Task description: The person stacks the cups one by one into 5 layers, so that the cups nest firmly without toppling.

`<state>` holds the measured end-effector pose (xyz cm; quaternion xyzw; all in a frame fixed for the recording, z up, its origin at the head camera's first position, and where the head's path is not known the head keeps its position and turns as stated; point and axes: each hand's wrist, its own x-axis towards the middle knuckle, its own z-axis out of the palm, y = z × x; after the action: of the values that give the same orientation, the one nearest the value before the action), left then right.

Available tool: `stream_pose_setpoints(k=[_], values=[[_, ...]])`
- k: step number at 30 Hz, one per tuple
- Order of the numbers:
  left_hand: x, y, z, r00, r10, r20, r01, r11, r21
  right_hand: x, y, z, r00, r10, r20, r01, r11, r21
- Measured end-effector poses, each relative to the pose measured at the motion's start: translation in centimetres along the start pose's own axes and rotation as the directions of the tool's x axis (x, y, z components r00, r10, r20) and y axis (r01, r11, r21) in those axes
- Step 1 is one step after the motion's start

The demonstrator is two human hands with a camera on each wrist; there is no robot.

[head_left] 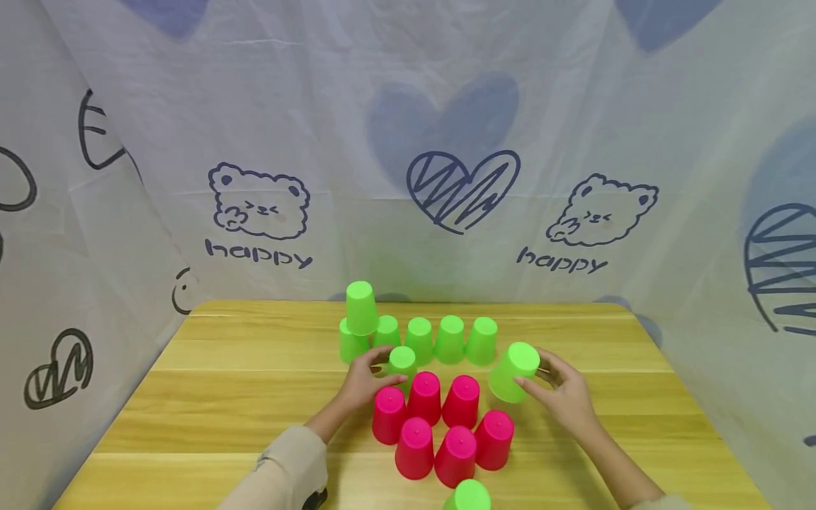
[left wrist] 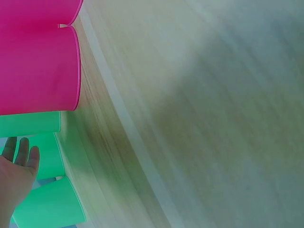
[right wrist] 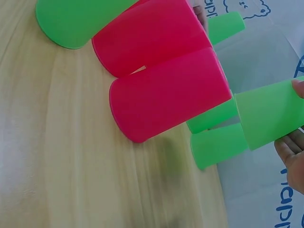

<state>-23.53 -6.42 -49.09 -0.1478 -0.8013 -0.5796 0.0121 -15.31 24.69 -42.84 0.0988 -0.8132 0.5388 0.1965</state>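
Observation:
My right hand grips a green cup, thumb in front and fingers behind. In the right wrist view this cup is upside down, tilted and off the table. My left hand holds another upside-down green cup behind the red cups, thumb across its front. Several upside-down red cups stand in a cluster between the arms. Behind them runs a row of green cups, with one green cup on top at its left end. In the left wrist view, the left fingers extend among green cups.
A single green cup stands at the near edge of view, in front of the red ones. The wooden table extends to both sides. A white printed cloth hangs behind it.

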Motion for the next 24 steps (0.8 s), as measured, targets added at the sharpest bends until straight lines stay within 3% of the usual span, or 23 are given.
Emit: stream_pose_setpoints(k=[12,24], values=[[0.0,0.3,0.2,1.0,-0.019,0.002,0.019,1.0,0.005,2.5,-0.8,1.2,1.0,0.027,-0.013,-0.027,0.999,0.027],[0.1,0.2,0.1,1.0,-0.012,-0.006,0.012,1.0,-0.008,5.3,-1.1,2.4,0.987,0.16,-0.004,-0.16,0.987,0.02]])
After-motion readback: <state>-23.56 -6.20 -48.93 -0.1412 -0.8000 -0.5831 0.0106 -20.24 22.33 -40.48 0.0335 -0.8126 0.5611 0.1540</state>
